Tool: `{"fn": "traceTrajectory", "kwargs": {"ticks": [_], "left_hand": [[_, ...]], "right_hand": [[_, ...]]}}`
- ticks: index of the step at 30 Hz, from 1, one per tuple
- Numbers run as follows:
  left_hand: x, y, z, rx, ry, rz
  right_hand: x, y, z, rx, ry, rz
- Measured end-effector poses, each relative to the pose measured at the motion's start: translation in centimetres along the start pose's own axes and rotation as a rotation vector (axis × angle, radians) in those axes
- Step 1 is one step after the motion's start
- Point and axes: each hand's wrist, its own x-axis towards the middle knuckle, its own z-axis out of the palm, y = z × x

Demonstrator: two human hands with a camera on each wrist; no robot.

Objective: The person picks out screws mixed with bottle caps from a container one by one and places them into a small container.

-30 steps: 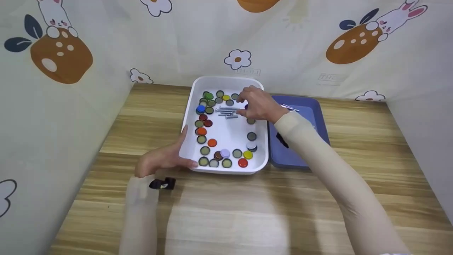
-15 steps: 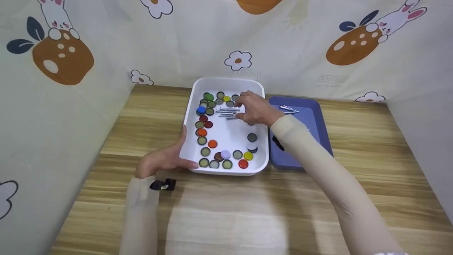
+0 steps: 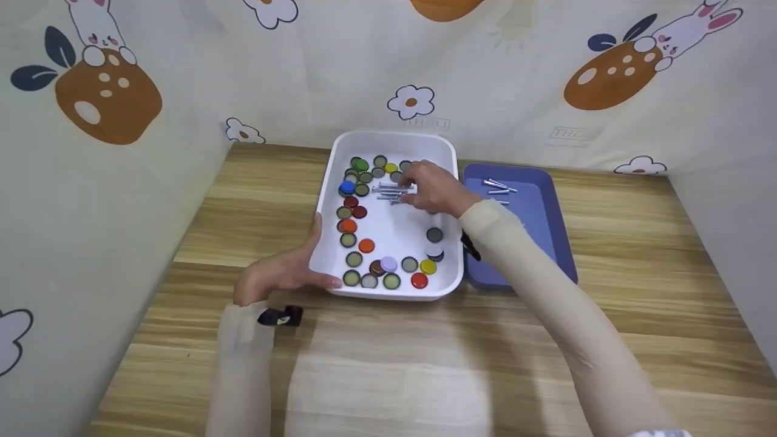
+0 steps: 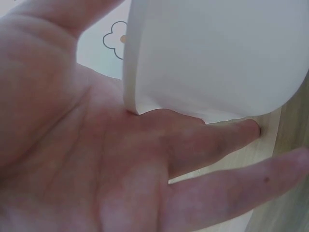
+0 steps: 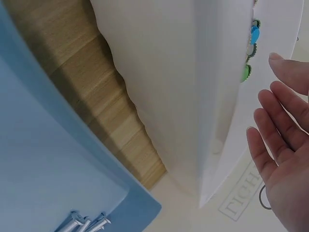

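White tray (image 3: 394, 233), two hands (image 3: 284, 268) (image 3: 436, 188), several screws (image 3: 390, 189)

The only lettering that can be made out is on the far wall (image 3: 340, 79), where the left print (image 3: 428, 124), behind the white tray (image 3: 394, 138), is faint, boxed and seems to be LIGHT in mirror writing. A matching print (image 3: 573, 133) farther right, beyond the blue tray (image 3: 549, 212), starts with TH and then blurs, with a smaller line (image 3: 567, 145) below too faint to read. In the right wrist view, LIGH shows slantwise and flipped on the same wall, its end hidden by the right hand (image 5: 293, 171).
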Motion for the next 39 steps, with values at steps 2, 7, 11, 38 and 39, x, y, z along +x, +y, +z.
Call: {"fn": "traceTrajectory", "kwargs": {"ticks": [2, 7, 11, 38, 39], "left_hand": [[0.0, 0.0, 0.0, 0.006, -0.002, 0.023], [-0.1, 0.1, -0.1, -0.009, -0.009, 0.008], [-0.1, 0.0, -0.1, -0.01, -0.009, -0.01], [0.0, 0.1, 0.0, 0.041, 0.01, -0.043], [0.0, 0.2, 0.0, 0.046, 0.009, -0.051]], "right_hand": [[0.0, -0.1, -0.1, -0.008, 0.001, 0.005], [0.2, -0.4, -0.3, 0.012, -0.021, 0.035], [0.4, -0.7, -0.4, 0.026, -0.043, 0.061], [1.8, -1.2, -0.3, 0.166, 0.016, 0.263], [1.8, -1.2, -0.3, 0.165, 0.014, 0.276]]}}
